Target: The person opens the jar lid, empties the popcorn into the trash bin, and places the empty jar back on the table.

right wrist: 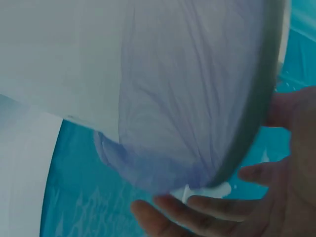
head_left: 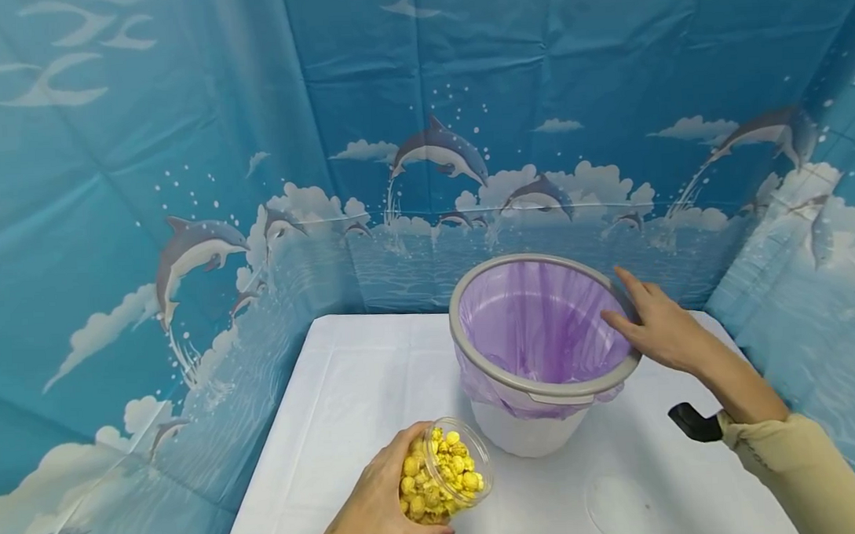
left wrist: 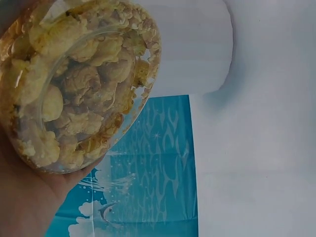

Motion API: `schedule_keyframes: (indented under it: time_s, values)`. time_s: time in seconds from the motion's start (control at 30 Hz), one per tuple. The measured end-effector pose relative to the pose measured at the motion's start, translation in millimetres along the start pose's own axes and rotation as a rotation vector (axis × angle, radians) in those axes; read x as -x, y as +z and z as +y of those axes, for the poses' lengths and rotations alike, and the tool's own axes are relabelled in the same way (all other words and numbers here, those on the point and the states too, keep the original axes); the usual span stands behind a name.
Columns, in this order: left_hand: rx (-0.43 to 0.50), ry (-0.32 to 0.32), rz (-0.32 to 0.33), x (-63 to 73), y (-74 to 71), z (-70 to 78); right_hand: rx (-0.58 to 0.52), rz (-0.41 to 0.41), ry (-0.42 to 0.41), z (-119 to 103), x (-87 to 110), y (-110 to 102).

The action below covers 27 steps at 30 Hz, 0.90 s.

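Note:
A clear plastic jar of yellow popcorn (head_left: 445, 471) is in my left hand (head_left: 379, 496), its open mouth leaning right toward the trash bin. In the left wrist view the round base of the popcorn jar (left wrist: 84, 94) faces the camera, with my palm under it. The white trash bin (head_left: 525, 428) has a grey rim ring (head_left: 465, 340) and a purple bag (head_left: 536, 326) lining it. My right hand (head_left: 659, 326) is at the rim's right side, thumb over the edge and fingers spread outside. In the right wrist view those fingers (right wrist: 212, 212) are loosely bent beside the bag's overhang.
A round transparent lid (head_left: 620, 508) lies on the white-covered table (head_left: 354, 379), in front of the bin and to the right. A blue curtain with dolphins (head_left: 437, 149) surrounds the table at the back and sides. A black strap end (head_left: 694, 423) sticks out from the right sleeve.

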<state>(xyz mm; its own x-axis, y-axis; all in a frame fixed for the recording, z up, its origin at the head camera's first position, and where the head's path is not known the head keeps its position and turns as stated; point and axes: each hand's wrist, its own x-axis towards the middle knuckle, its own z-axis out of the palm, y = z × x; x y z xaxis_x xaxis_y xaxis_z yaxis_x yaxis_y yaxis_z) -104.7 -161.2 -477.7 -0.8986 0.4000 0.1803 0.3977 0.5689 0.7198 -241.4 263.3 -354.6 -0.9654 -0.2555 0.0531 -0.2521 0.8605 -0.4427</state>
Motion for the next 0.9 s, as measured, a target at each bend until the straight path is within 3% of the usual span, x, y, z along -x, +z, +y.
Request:
schedule_keyframes:
  time_s: [0.2,0.37,0.53,0.67,0.8,0.9]
  values:
    - [-0.016,0.037,0.058,-4.3,-9.4,-2.2,0.064,-0.027,0.014,-1.7,-9.6,7.4]
    - [-0.011,0.068,0.083,-15.5,-31.4,-3.7,0.055,-0.032,0.03,-3.1,-10.4,8.3]
    - [0.018,0.099,0.093,-41.0,-60.9,-1.8,0.06,-0.028,0.042,-4.1,-9.8,9.5]
    - [-0.019,0.11,0.114,-64.4,-83.7,4.6,0.053,-0.025,0.046,-3.1,-8.5,10.1]
    - [-0.122,0.123,0.147,-86.8,-101.7,15.4,0.049,-0.029,0.048,-3.8,-8.3,10.4]
    - [-0.229,0.169,0.167,-103.8,-109.8,24.1,0.05,-0.029,0.052,-4.9,-8.2,10.5]
